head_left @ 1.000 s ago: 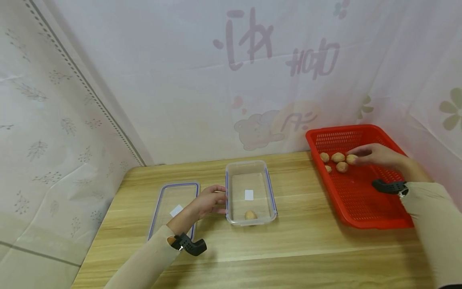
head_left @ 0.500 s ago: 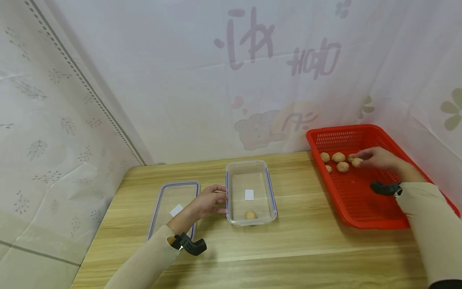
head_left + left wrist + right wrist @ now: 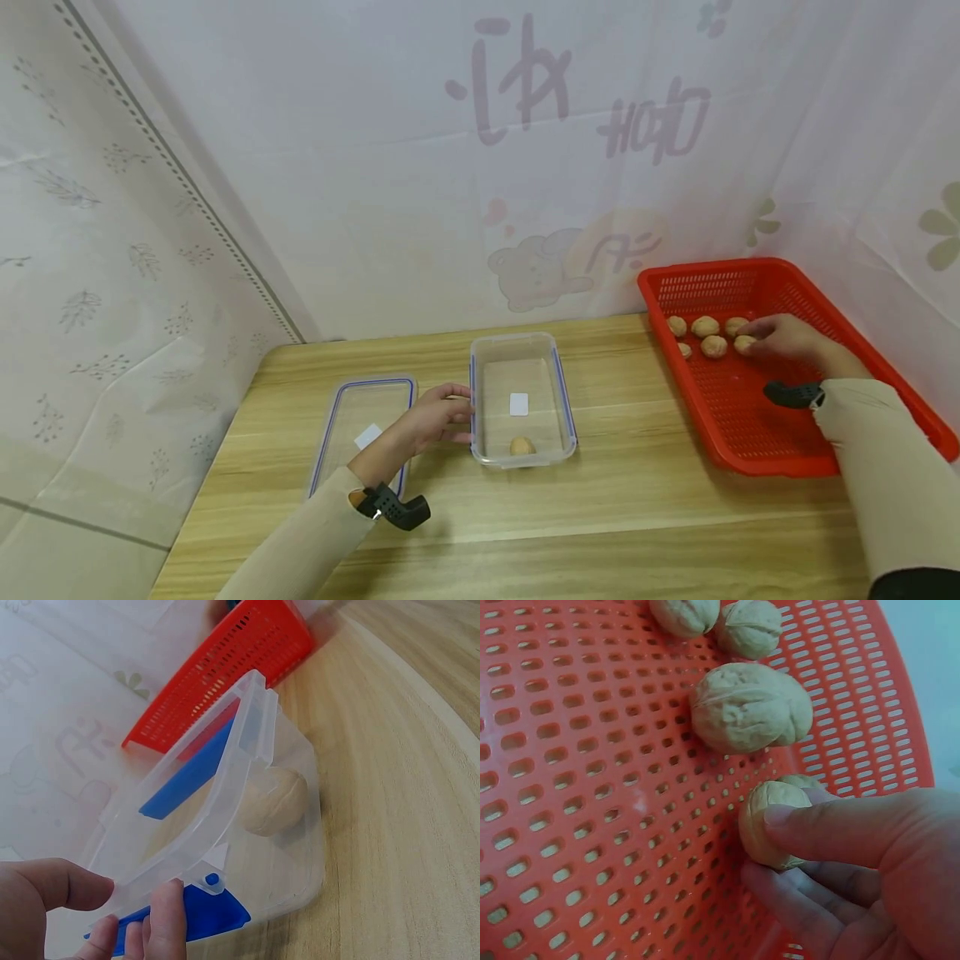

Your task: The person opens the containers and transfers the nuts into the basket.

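Note:
In the right wrist view, my right hand (image 3: 870,862) pinches a walnut (image 3: 761,825) between thumb and fingers, low in the red plastic basket (image 3: 757,417). Several other walnuts (image 3: 713,347) lie close by on the basket's left side. My left hand (image 3: 435,418) holds the left side of a clear food container (image 3: 551,417), thumb at the rim and fingers against a blue latch (image 3: 210,915). One walnut (image 3: 522,447) sits inside the container at its near end, and a small white label (image 3: 518,405) shows in the middle.
The container's lid (image 3: 375,392), clear with a blue seal and a white label, lies flat left of it, partly under my left forearm. Patterned cloth (image 3: 390,208) hangs behind the wooden table (image 3: 562,533) and at both sides.
My right hand has drawn a walnut slightly towards me and right, away from the walnut behind it. The left hand and container stay as they were.

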Demonstrator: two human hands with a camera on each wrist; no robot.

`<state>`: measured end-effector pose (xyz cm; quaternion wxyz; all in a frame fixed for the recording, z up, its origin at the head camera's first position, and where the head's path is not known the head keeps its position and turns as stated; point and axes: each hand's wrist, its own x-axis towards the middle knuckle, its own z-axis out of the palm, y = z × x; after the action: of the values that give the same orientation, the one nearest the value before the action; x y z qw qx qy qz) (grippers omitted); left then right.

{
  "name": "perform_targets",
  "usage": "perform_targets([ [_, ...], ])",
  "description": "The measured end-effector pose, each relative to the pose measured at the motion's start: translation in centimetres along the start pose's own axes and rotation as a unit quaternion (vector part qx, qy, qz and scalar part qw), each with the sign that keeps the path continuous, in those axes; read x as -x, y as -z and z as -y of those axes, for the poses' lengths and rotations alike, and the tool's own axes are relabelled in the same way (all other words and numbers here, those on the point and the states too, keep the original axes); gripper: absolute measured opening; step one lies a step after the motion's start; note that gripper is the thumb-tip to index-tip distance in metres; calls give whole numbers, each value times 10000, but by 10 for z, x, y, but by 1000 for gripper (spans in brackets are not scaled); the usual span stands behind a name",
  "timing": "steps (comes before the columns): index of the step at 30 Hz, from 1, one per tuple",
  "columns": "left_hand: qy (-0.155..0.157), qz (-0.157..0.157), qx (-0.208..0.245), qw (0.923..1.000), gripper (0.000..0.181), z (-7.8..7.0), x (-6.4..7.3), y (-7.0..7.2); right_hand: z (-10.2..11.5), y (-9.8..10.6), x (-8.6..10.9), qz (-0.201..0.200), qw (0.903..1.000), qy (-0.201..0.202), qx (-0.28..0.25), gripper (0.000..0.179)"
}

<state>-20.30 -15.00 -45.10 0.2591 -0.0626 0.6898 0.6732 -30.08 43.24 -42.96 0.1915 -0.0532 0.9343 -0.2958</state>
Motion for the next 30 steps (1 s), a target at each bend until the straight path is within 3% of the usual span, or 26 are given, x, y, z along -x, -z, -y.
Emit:
perform_targets([
  [15,12,40,12,10000,39,-3,1,-1,-8,-2,-5,-234,9993,157,260,50],
  [22,18,26,9,10000,39,-2,1,-1,-7,-2,-5,-233,9995,106,189,53],
  [30,34,-14,30,10000,38,0,1,-1,-1,1,0,-326,9979,271,480,49],
])
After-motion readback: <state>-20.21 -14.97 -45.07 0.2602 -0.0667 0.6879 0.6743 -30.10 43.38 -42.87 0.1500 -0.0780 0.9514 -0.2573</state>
